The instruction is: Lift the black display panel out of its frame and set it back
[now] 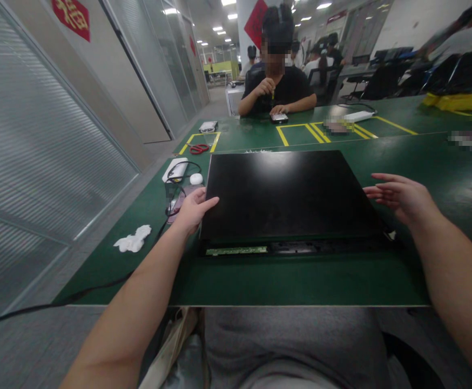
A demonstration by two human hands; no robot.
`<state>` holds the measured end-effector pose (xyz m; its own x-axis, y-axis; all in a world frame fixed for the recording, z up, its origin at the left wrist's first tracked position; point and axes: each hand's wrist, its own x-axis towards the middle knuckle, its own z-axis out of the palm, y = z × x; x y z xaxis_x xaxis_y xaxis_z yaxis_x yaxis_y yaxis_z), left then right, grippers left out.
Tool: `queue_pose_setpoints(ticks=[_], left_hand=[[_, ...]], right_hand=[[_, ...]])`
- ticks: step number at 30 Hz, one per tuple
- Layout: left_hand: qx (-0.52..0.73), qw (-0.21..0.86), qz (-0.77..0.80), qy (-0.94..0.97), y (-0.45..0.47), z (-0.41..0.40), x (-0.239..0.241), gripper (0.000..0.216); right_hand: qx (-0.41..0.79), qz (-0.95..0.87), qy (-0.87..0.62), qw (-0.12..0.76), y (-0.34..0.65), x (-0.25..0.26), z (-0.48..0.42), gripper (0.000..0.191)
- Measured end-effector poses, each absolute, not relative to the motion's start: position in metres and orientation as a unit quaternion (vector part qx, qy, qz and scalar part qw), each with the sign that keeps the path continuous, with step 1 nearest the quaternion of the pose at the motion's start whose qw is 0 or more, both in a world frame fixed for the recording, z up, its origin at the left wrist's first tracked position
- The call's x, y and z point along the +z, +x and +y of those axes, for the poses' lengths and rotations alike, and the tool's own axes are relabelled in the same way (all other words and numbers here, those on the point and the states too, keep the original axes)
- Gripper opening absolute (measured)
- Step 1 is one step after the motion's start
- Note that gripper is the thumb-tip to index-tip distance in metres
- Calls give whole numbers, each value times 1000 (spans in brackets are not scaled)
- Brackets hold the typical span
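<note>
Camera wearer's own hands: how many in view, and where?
2: the left hand at the left edge of the black panel, thumb over its top; the right hand by its right edge, contact unclear. Neither is hidden.

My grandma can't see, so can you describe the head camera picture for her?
A person's left hand touches the left edge of a flat black panel on a green table, and their right hand is open beside its right edge. Across the table, another person in black holds something thin.

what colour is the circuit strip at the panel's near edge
The circuit strip is green, seen best in the head view.
</note>
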<state>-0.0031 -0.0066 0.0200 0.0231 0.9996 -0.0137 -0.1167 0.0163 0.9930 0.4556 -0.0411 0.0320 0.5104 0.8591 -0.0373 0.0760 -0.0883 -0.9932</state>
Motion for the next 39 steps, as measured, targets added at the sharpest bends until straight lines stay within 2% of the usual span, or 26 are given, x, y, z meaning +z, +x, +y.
queue_pose_setpoints(ticks=[8, 24, 39], left_hand=[[503, 567, 455, 467, 0, -11, 30, 72], [509, 538, 508, 439, 1, -11, 32, 58], [511, 547, 532, 395, 4, -10, 29, 63]], right_hand=[[331, -371, -656, 568, 456, 33, -44, 31], [335, -420, -636, 555, 450, 31, -44, 26], [325, -430, -634, 555, 447, 33, -45, 21]])
